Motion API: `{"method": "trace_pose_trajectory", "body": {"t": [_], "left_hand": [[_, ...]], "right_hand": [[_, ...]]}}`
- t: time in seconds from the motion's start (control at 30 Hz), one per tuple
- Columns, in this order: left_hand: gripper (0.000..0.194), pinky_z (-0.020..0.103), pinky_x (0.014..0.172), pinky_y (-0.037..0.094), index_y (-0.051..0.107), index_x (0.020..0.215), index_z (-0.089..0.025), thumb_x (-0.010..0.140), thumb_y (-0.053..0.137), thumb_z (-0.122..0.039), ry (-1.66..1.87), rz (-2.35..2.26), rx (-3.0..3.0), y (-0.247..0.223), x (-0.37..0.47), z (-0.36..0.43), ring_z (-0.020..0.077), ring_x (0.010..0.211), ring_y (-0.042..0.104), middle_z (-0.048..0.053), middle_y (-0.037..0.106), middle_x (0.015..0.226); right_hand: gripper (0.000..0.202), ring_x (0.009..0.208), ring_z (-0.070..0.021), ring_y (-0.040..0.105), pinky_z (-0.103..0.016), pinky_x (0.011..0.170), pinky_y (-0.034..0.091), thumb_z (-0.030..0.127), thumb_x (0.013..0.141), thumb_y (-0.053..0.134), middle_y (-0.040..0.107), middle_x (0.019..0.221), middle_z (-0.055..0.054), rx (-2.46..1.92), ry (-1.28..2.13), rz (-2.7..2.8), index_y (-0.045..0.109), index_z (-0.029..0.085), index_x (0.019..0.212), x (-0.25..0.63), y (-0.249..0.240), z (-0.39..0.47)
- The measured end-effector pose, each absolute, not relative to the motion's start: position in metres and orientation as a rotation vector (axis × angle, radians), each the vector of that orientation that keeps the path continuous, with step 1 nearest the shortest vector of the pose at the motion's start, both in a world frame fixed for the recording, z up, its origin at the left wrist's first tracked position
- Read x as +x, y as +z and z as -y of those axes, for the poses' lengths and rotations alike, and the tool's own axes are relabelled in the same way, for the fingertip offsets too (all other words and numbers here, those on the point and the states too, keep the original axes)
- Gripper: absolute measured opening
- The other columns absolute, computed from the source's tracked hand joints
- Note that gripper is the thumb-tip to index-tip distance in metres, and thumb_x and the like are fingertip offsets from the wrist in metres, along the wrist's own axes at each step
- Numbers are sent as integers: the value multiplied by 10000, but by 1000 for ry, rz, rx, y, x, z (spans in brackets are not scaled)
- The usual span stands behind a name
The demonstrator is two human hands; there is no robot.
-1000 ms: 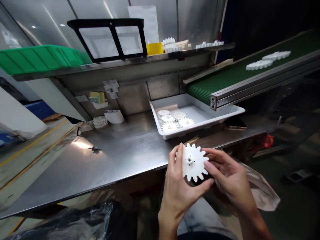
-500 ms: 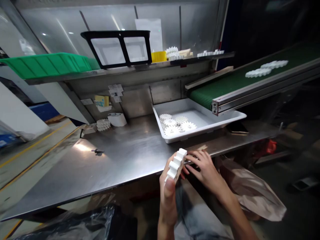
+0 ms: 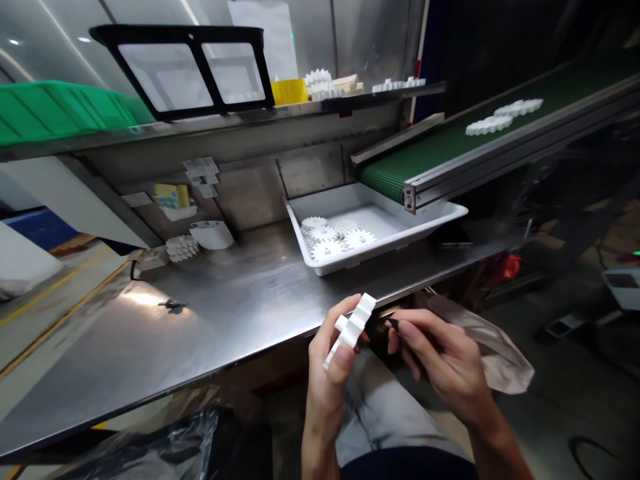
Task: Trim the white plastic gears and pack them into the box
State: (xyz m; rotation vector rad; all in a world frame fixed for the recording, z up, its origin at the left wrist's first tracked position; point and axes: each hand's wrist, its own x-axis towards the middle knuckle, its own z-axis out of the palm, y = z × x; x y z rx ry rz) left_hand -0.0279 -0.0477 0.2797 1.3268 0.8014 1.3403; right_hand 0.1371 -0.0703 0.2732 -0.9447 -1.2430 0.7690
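Observation:
A white toothed gear (image 3: 353, 324) is tilted on edge in my left hand (image 3: 327, 363), pinched between thumb and fingers in front of the table's edge. To its right, my right hand (image 3: 443, 353) has thumb and forefinger pressed together on a small dark thing, its tip pointing toward the gear; I cannot make out what it is. The hands are apart. Beyond them, several white gears (image 3: 327, 249) lie in the left part of a white tray (image 3: 320, 269) on the metal table (image 3: 240, 307).
A green conveyor (image 3: 430, 157) bearing white gears (image 3: 489, 125) slopes down over the tray. A dark pointed bit (image 3: 173, 305) lies on the table at left. The shelf holds a green bin (image 3: 60, 110) and a black frame (image 3: 200, 73). A bag (image 3: 500, 357) hangs at right.
My right hand has drawn back from the gear and closed its fingertips on a small dark thing. My left hand still holds the gear. The whole view has shifted, with the background moving left and up.

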Motion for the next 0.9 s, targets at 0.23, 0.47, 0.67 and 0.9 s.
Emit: {"method": "trace_pose_trajectory", "body": {"t": [0.23, 0.47, 0.67, 0.9], "left_hand": [[706, 362, 742, 455, 747, 1213, -195, 898, 523, -785, 1273, -792, 1361, 287, -22, 49, 241, 841, 553, 80, 706, 972], [700, 377, 798, 465, 750, 1216, -202, 898, 528, -784, 1257, -782, 1379, 288, -18, 49, 258, 878, 573, 84, 726, 1006], [697, 384, 814, 486, 757, 1216, -201, 897, 538, -780, 1258, -807, 1393, 290, -16, 50, 262, 887, 594, 90, 745, 1037], [670, 387, 820, 482, 764, 1203, -218, 900, 539, -772, 1263, -812, 1398, 293, -14, 51, 268, 895, 599, 85, 757, 1070]], "right_hand": [[299, 470, -88, 495, -212, 428, 418, 288, 1053, 629, 645, 689, 35, -986, 648, 1366, 770, 330, 1312, 145, 274, 68], [356, 622, -119, 647, -240, 674, 589, 220, 1049, 640, 715, 761, 41, -950, 569, 1428, 748, 379, 1348, 149, 274, 69], [366, 640, -123, 667, -247, 670, 611, 209, 1053, 633, 793, 911, 21, -940, 557, 1444, 735, 367, 1367, 152, 272, 68], [389, 628, -116, 662, -241, 665, 622, 196, 1047, 643, 799, 943, 24, -923, 533, 1457, 726, 387, 1375, 153, 271, 67]]}}
